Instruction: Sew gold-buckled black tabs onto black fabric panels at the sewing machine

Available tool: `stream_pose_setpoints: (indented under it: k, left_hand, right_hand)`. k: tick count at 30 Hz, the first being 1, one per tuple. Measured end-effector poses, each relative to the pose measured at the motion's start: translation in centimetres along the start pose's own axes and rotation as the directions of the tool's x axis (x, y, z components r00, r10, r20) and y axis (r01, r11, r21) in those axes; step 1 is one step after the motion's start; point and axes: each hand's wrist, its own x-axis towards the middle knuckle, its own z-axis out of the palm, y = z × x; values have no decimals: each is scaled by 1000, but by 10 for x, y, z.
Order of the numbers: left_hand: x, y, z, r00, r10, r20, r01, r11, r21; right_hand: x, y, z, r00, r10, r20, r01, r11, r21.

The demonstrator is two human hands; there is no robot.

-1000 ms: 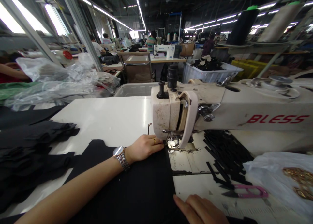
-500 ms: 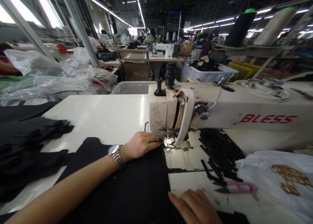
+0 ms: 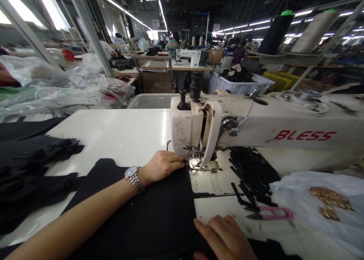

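Left hand [image 3: 160, 167], bare: fingers are lying close together, nearly straight, on the black fabric panel [image 3: 153, 207], fingertips reaching just beside the metal presser foot [image 3: 196, 169]. We cannot tell whether they are pinching the cloth. It is wearing a slim gold-coloured ring [image 3: 172, 158] and, at the wrist, a silver-coloured metal watch [image 3: 131, 172].

Right hand [image 3: 224, 235], bare: half curled, its index finger is touching the panel's right edge, nearer to us. We cannot tell whether it is gripping.

The panel is lying on the glossy white table [image 3: 122, 135], its far right edge running up to the foot of the cream sewing machine [image 3: 184, 127] lettered in red.

Also on the table: narrow black fabric strips [image 3: 253, 169]; pink-handled thread snips with dark blades [image 3: 288, 213], lying just beside them; a translucent white plastic bag [image 3: 301, 188] with gold-coloured metal pieces [image 3: 327, 199]; at left, piled black fabric pieces [image 3: 34, 154].

Against the frame of one second ago, we are seeing the whole scene set further left, and more of the right hand, thumb included, is showing. The left hand is keeping its place beside the foot.
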Motion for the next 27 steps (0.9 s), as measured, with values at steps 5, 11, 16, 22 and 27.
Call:
stream_pose_setpoints:
  k: [5, 11, 16, 22, 27]
  left_hand:
    - [-3, -1, 3, 1000, 0, 0, 0, 1000, -12]
    - [-3, 0, 3, 1000, -8, -15, 7, 1000, -10]
    - [-1, -1, 2, 1000, -17, -11, 17, 999, -36]
    - [-1, -1, 2, 999, -37, 2, 37, 998, -59]
    - [-3, -3, 3, 999, -36, -3, 35, 998, -60]
  right_hand:
    - [2, -3, 0, 999, 25, -20, -24, 1000, 18]
    - [3, -2, 0, 999, 35, -14, -35, 999, 19]
    - [2, 0, -1, 1000, 19, -24, -19, 1000, 13]
    - [4, -2, -4, 997, 49, 51, -51, 997, 51]
    - [4, -2, -2, 999, 51, -1, -51, 997, 58]
